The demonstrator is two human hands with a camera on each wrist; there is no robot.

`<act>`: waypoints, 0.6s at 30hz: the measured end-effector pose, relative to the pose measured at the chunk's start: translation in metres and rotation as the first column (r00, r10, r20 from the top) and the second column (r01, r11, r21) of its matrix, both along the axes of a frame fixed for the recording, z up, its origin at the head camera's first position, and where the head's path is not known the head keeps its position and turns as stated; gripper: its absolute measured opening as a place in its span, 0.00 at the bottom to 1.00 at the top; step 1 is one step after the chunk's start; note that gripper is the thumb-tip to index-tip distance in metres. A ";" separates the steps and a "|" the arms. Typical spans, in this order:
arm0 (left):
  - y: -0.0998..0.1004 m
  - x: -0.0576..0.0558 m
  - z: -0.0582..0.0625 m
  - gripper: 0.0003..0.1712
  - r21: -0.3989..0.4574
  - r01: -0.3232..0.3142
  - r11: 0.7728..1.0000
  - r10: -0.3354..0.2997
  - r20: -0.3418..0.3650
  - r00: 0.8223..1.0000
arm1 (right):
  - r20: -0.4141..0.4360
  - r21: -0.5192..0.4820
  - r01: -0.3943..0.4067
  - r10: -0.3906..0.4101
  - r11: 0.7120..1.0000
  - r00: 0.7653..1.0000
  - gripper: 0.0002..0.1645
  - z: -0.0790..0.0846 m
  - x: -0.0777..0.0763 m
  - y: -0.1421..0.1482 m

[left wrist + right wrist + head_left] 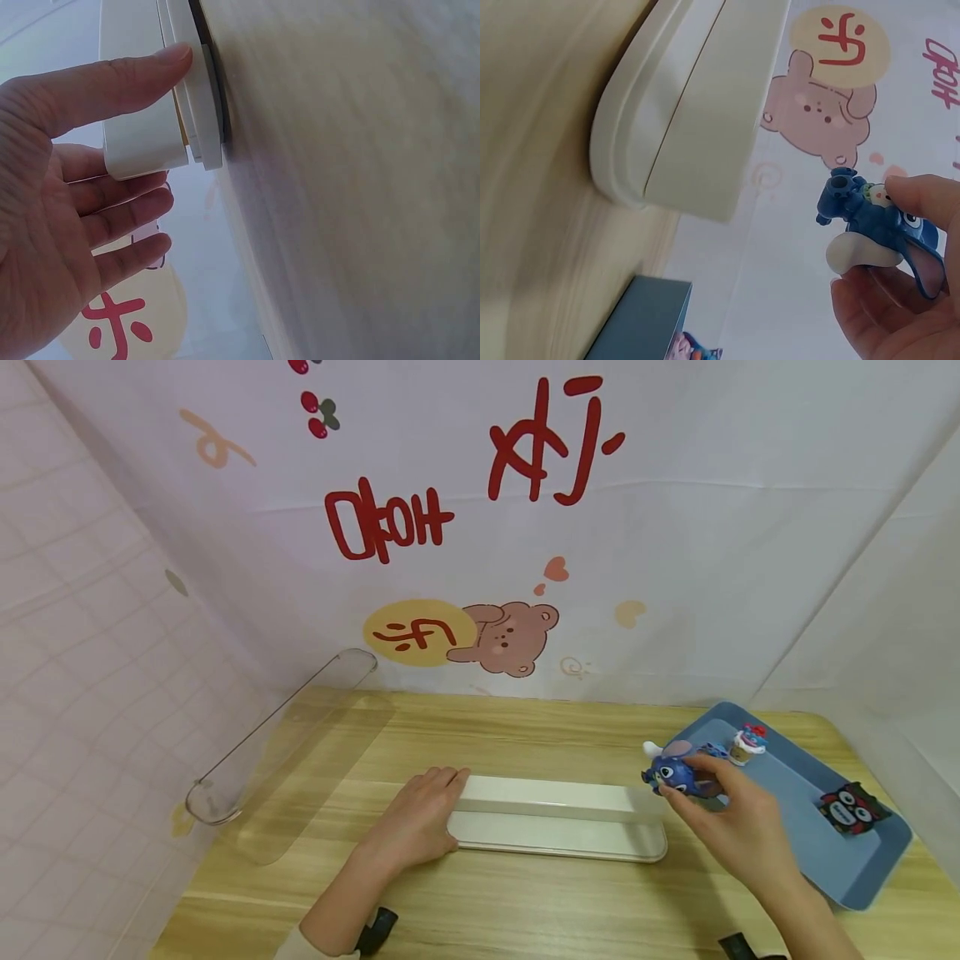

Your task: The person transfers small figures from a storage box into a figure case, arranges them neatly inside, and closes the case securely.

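My left hand [423,817] grips the left end of a long white stepped display base [555,839] on the table. In the left wrist view, its thumb [142,82] lies over the base's lip while the other fingers reach round the raised part. A blue big-eared figurine [671,773] is pinched between thumb and fingers of my right hand [738,827], held up off the table near the base's right end. The right wrist view shows the figurine [877,217] tilted, with one white part and a small pale shape at its front; the fingers partly cover it.
A blue-grey tray [795,810] at right holds a small cupcake-like figurine [748,743], an owl-shaped piece [853,808] and another blue item [712,750] partly behind the right hand. On the left stands a clear plastic cover [300,760]. A printed cloth [675,527] hangs behind.
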State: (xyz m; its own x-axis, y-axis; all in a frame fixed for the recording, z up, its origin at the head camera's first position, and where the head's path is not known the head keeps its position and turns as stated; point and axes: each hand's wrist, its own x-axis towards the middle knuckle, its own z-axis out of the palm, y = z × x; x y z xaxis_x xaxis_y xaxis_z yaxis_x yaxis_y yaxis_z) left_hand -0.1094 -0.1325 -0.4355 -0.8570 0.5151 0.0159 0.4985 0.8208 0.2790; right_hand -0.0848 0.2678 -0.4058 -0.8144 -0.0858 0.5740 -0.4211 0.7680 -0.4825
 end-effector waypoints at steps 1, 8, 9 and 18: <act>0.000 0.000 0.000 0.57 -0.002 -0.001 1.000 0.001 0.000 1.000 | -0.001 0.001 0.000 0.000 1.000 1.000 0.31 0.000 0.000 -0.002; 0.000 0.000 -0.002 0.56 -0.004 0.006 1.000 -0.006 -0.029 1.000 | 0.015 -0.012 -0.015 0.015 1.000 1.000 0.29 0.003 -0.002 -0.015; 0.000 0.000 -0.002 0.56 -0.003 0.008 1.000 -0.008 -0.032 0.999 | 0.013 -0.020 -0.021 0.022 1.000 1.000 0.30 0.003 -0.002 -0.017; 0.001 -0.001 -0.003 0.56 -0.016 0.012 1.000 -0.013 -0.037 0.999 | -0.012 -0.036 -0.065 0.064 0.997 0.998 0.30 0.004 -0.005 -0.035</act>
State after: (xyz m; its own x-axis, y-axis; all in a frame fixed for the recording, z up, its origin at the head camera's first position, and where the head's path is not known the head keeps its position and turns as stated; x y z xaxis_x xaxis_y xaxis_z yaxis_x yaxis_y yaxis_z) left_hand -0.1099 -0.1320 -0.4382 -0.8494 0.5263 0.0395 0.5186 0.8185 0.2473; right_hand -0.0895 0.2325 -0.4014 -0.8017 -0.1172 0.5861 -0.4744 0.7213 -0.5047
